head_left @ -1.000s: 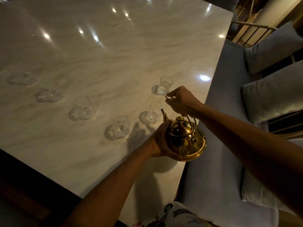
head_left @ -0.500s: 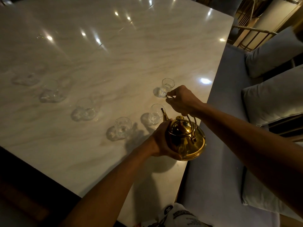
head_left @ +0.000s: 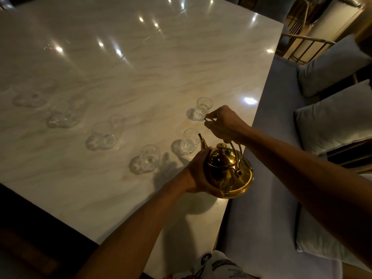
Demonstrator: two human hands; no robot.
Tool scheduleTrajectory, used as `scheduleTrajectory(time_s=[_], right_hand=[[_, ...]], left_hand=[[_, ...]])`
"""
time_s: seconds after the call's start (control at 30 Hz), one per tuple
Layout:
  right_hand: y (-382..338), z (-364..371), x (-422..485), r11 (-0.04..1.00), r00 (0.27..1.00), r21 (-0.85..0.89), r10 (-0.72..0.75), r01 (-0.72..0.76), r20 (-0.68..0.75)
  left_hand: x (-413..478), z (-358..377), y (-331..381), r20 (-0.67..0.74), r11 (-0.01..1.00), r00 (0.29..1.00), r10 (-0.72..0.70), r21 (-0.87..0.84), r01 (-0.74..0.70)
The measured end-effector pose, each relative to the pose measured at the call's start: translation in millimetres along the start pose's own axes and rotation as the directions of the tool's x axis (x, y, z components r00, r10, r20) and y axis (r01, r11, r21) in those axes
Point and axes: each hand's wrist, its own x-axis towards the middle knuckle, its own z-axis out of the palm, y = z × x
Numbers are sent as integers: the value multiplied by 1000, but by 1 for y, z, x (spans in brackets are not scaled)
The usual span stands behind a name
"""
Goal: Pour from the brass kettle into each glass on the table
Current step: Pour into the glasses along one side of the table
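A brass kettle [head_left: 227, 170] is held above the white marble table [head_left: 124, 77] near its right edge. My right hand [head_left: 225, 125] grips its wire handle from above, and my left hand [head_left: 199, 174] cups its body from the left. The spout tip sits at the rim of a small clear glass [head_left: 189, 140]. Another glass [head_left: 203, 107] stands just beyond my right hand. More glasses run leftwards in a row: one [head_left: 149, 158] beside the kettle, then one [head_left: 102, 133], then a dimmer one [head_left: 62, 111]. I cannot tell whether liquid is flowing.
A grey cushioned bench [head_left: 261, 228] with pillows [head_left: 332, 117] runs along the table's right edge. A metal rail [head_left: 302, 45] stands behind it. The floor left of the table is dark.
The kettle and both hands have barely moved; the spout stays at the same glass. The camera view has shifted slightly.
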Motion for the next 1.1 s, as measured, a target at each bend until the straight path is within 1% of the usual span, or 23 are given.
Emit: scheduleTrajectory(time_s=[0.5, 0.73, 1.1], right_hand=[[0, 0, 1, 1000, 1000, -2, -14, 14, 22], [-2, 0, 6, 1000, 1000, -18, 14, -14, 25], [-2, -1, 10, 999, 998, 2, 46, -46, 35]], left_hand=[[0, -1, -2, 5, 999, 1000, 16, 28, -16], [-1, -2, 2, -3, 999, 999, 38, -21, -38], [-2, -3, 8, 1, 998, 998, 60, -35, -60]])
